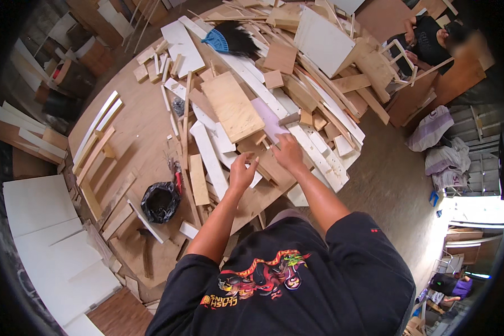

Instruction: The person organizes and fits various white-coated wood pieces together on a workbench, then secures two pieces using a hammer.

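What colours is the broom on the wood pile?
Blue base, black bristles; seen in the head view.

I see a black short-sleeved T-shirt (330,280) with a red, yellow and green print (263,275), a small red mark (374,230) toward two o'clock.

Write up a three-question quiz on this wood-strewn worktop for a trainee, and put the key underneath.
1. Choose one. The plastic part of the broom head with black bristles is: A) red B) blue C) yellow

2. Which is nearer the lilac board: the left hand or the right hand?

3. True or false: the broom head lies farther from both hands than the rectangular pale wooden panel does.

Key: 1. B. 2. The right hand, at the board's near end. 3. True; the panel lies between them.
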### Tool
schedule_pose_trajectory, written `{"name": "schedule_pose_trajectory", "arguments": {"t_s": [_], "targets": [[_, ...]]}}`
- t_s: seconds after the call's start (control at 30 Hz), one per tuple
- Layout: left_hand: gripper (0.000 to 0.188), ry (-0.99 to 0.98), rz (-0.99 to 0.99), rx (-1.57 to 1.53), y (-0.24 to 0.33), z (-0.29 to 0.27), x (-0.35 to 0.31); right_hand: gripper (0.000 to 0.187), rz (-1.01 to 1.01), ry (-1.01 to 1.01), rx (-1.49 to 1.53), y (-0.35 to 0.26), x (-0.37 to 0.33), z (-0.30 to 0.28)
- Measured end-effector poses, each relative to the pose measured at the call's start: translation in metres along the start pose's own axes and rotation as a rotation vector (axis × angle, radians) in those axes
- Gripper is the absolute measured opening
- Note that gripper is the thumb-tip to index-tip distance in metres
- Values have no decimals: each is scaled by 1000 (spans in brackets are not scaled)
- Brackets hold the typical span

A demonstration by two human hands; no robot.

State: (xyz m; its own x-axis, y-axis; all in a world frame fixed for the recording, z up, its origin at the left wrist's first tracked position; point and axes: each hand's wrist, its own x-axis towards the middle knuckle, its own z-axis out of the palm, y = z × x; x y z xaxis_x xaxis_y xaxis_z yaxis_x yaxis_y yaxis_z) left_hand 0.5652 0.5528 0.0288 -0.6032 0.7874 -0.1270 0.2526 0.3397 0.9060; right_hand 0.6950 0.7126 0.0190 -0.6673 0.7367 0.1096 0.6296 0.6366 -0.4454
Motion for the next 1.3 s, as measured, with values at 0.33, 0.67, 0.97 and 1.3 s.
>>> {"name": "schedule_pose_trajectory", "arguments": {"t_s": [0.33,0.67,0.97,1.3], "targets": [[25,170,90,116,25,54,143,50,443,334,366,125,285,42],[29,397,216,326,44,61,250,44,555,-228,1273,127,312,43],[43,190,186,725,13,58,256,42,207,-122,243,120,315,13],[44,183,115,672,16,58,255,36,100,-153,63,149,337,38]]}}
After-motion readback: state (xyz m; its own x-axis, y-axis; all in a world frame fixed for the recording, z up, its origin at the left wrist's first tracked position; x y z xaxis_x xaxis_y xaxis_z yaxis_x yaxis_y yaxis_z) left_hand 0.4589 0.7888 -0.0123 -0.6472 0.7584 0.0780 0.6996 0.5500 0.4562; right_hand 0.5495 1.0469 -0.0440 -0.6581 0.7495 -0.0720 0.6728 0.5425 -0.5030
